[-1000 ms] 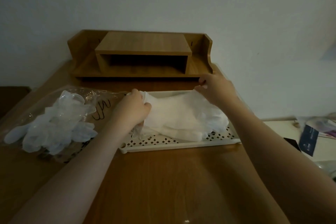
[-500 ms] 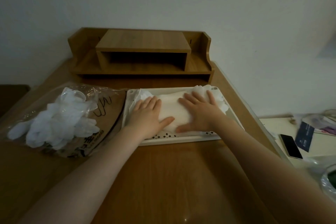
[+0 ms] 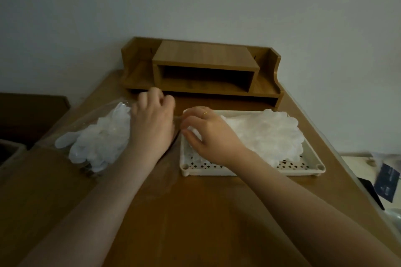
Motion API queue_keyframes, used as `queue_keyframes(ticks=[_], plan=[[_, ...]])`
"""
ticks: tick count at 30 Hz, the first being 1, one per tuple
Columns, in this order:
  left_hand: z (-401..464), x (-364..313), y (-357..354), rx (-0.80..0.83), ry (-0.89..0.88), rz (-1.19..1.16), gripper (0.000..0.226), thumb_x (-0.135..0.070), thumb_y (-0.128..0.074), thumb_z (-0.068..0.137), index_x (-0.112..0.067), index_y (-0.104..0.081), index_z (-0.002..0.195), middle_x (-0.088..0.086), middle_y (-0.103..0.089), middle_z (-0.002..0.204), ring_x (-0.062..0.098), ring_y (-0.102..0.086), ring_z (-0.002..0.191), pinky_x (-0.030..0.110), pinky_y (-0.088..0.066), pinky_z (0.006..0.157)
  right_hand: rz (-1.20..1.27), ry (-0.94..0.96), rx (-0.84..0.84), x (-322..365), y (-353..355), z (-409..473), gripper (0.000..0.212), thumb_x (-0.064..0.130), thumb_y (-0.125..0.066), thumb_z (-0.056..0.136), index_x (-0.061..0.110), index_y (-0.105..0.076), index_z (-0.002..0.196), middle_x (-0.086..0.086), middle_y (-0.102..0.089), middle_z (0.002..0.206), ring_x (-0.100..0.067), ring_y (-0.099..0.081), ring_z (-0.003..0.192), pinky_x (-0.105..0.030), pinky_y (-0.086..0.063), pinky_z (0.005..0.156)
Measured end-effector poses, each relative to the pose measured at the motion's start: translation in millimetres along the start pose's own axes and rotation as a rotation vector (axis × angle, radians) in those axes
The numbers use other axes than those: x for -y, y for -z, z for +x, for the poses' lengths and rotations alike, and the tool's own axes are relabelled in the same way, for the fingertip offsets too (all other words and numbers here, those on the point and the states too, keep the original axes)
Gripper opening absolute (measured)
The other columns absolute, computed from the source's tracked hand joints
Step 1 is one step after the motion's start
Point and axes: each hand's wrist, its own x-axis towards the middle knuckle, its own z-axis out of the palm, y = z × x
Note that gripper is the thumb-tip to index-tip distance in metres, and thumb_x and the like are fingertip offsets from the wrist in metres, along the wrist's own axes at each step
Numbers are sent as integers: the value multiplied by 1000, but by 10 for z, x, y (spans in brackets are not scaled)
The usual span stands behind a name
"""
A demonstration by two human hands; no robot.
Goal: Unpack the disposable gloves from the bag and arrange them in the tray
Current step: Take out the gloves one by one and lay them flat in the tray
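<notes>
Tabletop point(image 3: 195, 212) is carrying tray point(image 3: 312, 159) with gloves point(image 3: 267, 134) piled inside and bag point(image 3: 102, 136) just left, holding more. My right grip point(image 3: 208, 136) is pinching gloves at the tray's left end; my left grip point(image 3: 152, 123) is curling over the bag, its hold unclear.

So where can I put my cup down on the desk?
The near desk between the two forearms is bare wood. Farther back is crowded: the bag of gloves on the left, the tray on the right, both hands between them.
</notes>
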Motion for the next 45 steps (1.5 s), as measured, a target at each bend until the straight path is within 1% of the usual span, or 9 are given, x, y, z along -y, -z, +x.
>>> queue_keyframes(ticks=[6,11,14,18,25,31,36,39,45], plan=[[125,510,-34,294,277,-67,19,-21,-49,95,-5,-54,103,10,-60,94,26,-54,80,36,-41,63,0,-46,517,316,-379,259,24,18,-43,99,4,-62,105,-12,-64,100,-27,-59,90,-41,-50,78],[202,532,-15,312,496,-854,4,-17,-50,96,-14,-52,95,2,-59,71,13,-54,58,24,-42,50,-242,-269,754,294,-607,404,50,52,-45,93,13,-53,124,-12,-45,138,-34,-32,134,-51,-23,112],[199,478,31,252,616,-1137,8,-14,-48,97,-15,-49,105,3,-58,67,10,-51,51,21,-44,46,-170,-365,686,186,-648,510,51,54,-50,90,16,-50,125,-5,-56,125,-30,-40,130,-56,-7,113],[187,434,-20,168,635,-1231,11,-7,-43,96,-16,-47,101,2,-53,63,10,-47,46,21,-40,43,-228,-412,600,170,-704,559,26,29,-47,95,19,-47,72,5,-45,68,-20,-47,92,-49,-13,111],[154,511,-41,31,561,-1108,42,1,-33,93,-19,-64,74,0,-55,67,8,-54,60,23,-45,59,452,-533,83,219,-476,624,18,21,-51,96,19,-62,82,1,-60,71,-22,-55,62,-33,-49,62],[160,545,-173,-90,485,-716,34,-6,-36,97,-12,-64,116,9,-58,123,23,-58,104,27,-45,81,979,-792,-329,234,-98,604,24,19,-46,96,10,-64,84,-8,-64,84,-24,-61,83,-45,-52,86],[90,485,-360,187,401,-511,38,-26,-43,98,-13,-53,132,12,-37,138,29,-47,117,35,-40,92,1371,-899,-502,147,103,486,28,22,-39,101,10,-59,84,-7,-70,74,-20,-68,75,-35,-53,75],[77,400,-315,36,334,-438,42,-42,-44,96,-18,-54,129,10,-23,146,31,-26,132,44,-30,105,1524,-859,-555,121,236,407,30,22,-40,100,8,-61,84,-8,-70,75,-21,-68,72,-33,-53,71],[14,-23,-76,217,-85,-1137,93,-89,-29,66,-33,-34,140,-18,-17,150,-1,-18,135,18,-29,101,1748,-865,-589,14,446,265,26,21,-49,97,10,-59,75,-3,-58,61,-15,-55,50,-25,-49,55]])
